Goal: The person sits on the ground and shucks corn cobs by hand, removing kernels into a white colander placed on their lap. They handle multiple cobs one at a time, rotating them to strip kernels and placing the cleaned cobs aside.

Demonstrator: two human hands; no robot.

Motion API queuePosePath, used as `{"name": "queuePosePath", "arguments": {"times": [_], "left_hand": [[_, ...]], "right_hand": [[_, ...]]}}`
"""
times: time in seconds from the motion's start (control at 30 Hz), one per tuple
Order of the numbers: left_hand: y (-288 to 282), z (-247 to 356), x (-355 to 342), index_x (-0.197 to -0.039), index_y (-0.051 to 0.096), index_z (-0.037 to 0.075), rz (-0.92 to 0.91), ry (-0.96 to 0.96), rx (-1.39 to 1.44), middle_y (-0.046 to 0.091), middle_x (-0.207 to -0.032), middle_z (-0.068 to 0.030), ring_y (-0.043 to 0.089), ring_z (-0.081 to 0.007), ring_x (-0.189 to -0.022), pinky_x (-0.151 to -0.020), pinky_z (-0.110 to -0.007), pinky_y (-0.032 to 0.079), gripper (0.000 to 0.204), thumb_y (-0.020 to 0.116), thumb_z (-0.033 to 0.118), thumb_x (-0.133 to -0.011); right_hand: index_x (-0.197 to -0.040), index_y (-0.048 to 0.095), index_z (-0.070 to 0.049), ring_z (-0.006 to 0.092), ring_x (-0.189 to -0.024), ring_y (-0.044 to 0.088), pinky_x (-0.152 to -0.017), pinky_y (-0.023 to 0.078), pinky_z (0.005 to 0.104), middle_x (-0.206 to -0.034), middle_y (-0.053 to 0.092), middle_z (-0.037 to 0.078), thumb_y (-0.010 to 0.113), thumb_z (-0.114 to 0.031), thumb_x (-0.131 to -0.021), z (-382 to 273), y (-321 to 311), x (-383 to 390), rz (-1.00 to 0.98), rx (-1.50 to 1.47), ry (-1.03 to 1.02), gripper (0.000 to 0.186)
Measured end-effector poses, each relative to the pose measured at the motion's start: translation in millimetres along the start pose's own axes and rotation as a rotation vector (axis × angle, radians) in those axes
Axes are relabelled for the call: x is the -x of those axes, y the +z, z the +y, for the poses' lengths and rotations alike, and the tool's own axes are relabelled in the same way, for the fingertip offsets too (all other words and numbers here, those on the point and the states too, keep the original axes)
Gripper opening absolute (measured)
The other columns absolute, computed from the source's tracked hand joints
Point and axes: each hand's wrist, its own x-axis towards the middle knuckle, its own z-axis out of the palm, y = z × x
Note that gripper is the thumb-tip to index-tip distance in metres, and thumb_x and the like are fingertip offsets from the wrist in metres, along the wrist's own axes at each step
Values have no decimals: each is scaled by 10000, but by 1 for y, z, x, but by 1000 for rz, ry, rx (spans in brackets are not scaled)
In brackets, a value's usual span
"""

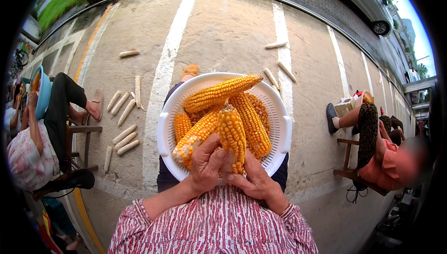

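Note:
An ear of yellow corn (231, 130) points away from me, its near end between my two hands; part of that end looks pale and stripped. My left hand (203, 164) is closed round its left side. On the other side, my right hand (255, 179) pinches the ear, thumb toward the middle. Beneath is a white slotted plastic basket (284, 135) on my lap. Several more ears lie inside it, including a long ear (219, 94) across the far side and another ear (253, 126) to the right. Loose kernels (261, 112) show under them.
Several bare cobs (125, 135) are scattered on the concrete ground at left, and others (287, 71) lie at far right. A person on a stool (35, 144) at left has a blue basin (43, 93). Another seated person (372, 151) is at right. Beyond the fence stands a car (361, 0).

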Motion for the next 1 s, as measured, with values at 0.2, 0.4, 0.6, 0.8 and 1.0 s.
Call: {"name": "queuePosePath", "arguments": {"times": [0.2,0.4,0.6,0.8,1.0], "left_hand": [[3,4,-3,-1221,541,-19,69,3,141,608,-1096,-42,550,-98,-979,-854,-241,449,414,570,315,-977],[2,2,-2,-1205,553,-14,75,-127,63,613,-1045,-24,536,-74,-925,-807,-230,453,352,510,275,-1009],[7,1,-3,-1173,556,-4,46,-266,11,606,-967,-22,549,-81,-872,-788,-241,470,302,437,237,-1034],[5,0,-2,-1246,522,0,-17,-373,47,593,-1099,-30,539,-85,-995,-880,-238,445,346,421,252,-1031],[5,-1,-6,-1262,482,53,-40,-419,209,583,-1041,-28,550,-93,-895,-840,-250,463,377,426,341,-1024]], "right_hand": [[-1343,378,33,288,-1079,546,-938,425,381,-1163,528,180,604,-173,-816,-12,-5,-1,-5,-84,70,609],[-1320,401,41,246,-1066,561,-929,439,353,-1153,551,153,649,-267,-865,-16,-2,2,25,-155,136,602],[-1317,405,31,169,-861,607,-759,498,289,-1021,584,89,623,-228,-903,-18,-10,14,28,-416,342,535],[-1217,453,28,156,-665,628,-604,533,280,-871,611,99,604,-258,-879,-13,-13,17,49,-580,391,468],[-1198,462,26,200,-636,649,-574,546,284,-881,613,145,594,-303,-867,3,-9,31,4,-1031,474,485]]}}
